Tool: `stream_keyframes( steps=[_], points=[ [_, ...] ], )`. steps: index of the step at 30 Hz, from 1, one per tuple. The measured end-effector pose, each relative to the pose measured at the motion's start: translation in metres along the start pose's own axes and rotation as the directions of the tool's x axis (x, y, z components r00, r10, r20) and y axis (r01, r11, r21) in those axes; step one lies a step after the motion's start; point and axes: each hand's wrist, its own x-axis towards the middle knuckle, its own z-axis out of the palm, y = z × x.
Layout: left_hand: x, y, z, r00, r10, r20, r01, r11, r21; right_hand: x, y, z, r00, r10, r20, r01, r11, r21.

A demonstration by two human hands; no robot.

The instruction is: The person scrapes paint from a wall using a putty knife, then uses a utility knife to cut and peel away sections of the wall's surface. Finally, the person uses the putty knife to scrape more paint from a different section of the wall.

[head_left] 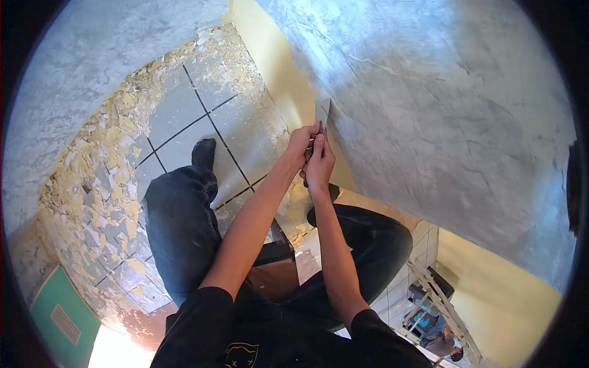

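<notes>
One flat, dark-handled grey metal scraper [322,110], up at the patchy grey wall [429,110].
In the head view, my left fingers [308,132] and right fingers [318,145] are both clamped on its handle; the blade reaches the border with the pale yellow paint [277,70], though I can't tell if it touches. I'd judge it light and stiff, with a thin edge: best gripped by the handle, behind the blade.

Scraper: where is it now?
Head view, above and slightly right of centre: the scraper is held in the left hand and right hand, its blade by the border of yellow strip and grey wall.
</notes>
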Motion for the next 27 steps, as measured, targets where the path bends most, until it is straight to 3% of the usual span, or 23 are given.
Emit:
stream_keyframes(
  steps=[3, 4, 5, 6, 7, 8, 10, 11, 13, 15, 17, 22, 25, 27],
  points=[
    [0.021, 0.012, -0.004, 0.999, -0.026, -0.034, 0.025, 0.999, -0.031, 0.018, 0.002, 0.013, 0.999, 0.040, -0.030, -0.040, 0.999, 0.001],
    [0.029, 0.011, -0.007, 1.000, 0.020, -0.021, -0.018, 0.998, 0.052, 0.041, 0.036, 0.017, 0.963, -0.248, -0.103, 0.244, 0.969, -0.050],
    [0.036, 0.007, -0.013, 0.999, 0.053, -0.006, -0.052, 0.990, 0.134, 0.054, 0.059, 0.019, 0.847, -0.507, -0.159, 0.493, 0.861, -0.123],
    [0.052, 0.011, -0.018, 0.999, 0.049, -0.021, -0.049, 0.999, 0.011, 0.052, 0.024, 0.018, 0.965, -0.262, -0.011, 0.259, 0.958, -0.120],
    [0.070, 0.023, -0.026, 0.998, 0.055, -0.037, -0.059, 0.993, -0.107, 0.050, -0.025, 0.020, 0.991, 0.001, 0.134, 0.017, 0.990, -0.139],
    [0.072, 0.042, -0.029, 0.998, 0.052, -0.044, -0.056, 0.993, -0.102, 0.053, -0.043, 0.027, 0.991, 0.008, 0.136, 0.010, 0.991, -0.134],
    [0.060, 0.080, -0.024, 0.981, 0.067, 0.182, -0.083, 0.993, 0.084, 0.058, -0.062, 0.035, 0.981, 0.046, 0.190, -0.047, 0.999, 0.001],
    [0.052, 0.073, -0.018, 0.981, 0.062, 0.186, -0.078, 0.994, 0.082, 0.054, -0.054, 0.034, 0.982, 0.048, 0.185, -0.049, 0.999, -0.004],
    [0.035, 0.049, -0.006, 0.996, 0.083, 0.005, -0.084, 0.996, 0.016, 0.047, -0.023, 0.030, 0.987, -0.156, 0.040, 0.156, 0.988, 0.004],
    [0.032, 0.030, -0.017, 0.996, 0.065, 0.053, -0.068, 0.996, 0.057, 0.031, -0.013, 0.023, 0.984, -0.177, 0.031, 0.178, 0.983, -0.041],
    [0.021, 0.016, -0.015, 1.000, -0.003, -0.028, 0.003, 1.000, 0.012, 0.015, -0.007, 0.018, 0.999, 0.052, 0.013, -0.052, 0.998, -0.019],
    [0.008, 0.004, -0.015, 0.998, -0.056, 0.034, 0.054, 0.998, 0.045, 0.000, 0.003, 0.010, 0.999, -0.044, -0.028, 0.043, 0.999, -0.023],
    [0.004, 0.001, -0.011, 0.997, -0.035, 0.063, 0.031, 0.998, 0.060, -0.004, 0.000, 0.007, 0.997, -0.047, -0.057, 0.046, 0.999, -0.028],
    [0.006, 0.005, -0.007, 1.000, -0.028, 0.001, 0.028, 0.999, 0.020, 0.002, -0.002, 0.009, 0.999, 0.013, -0.053, -0.017, 0.997, -0.076]
  ],
)
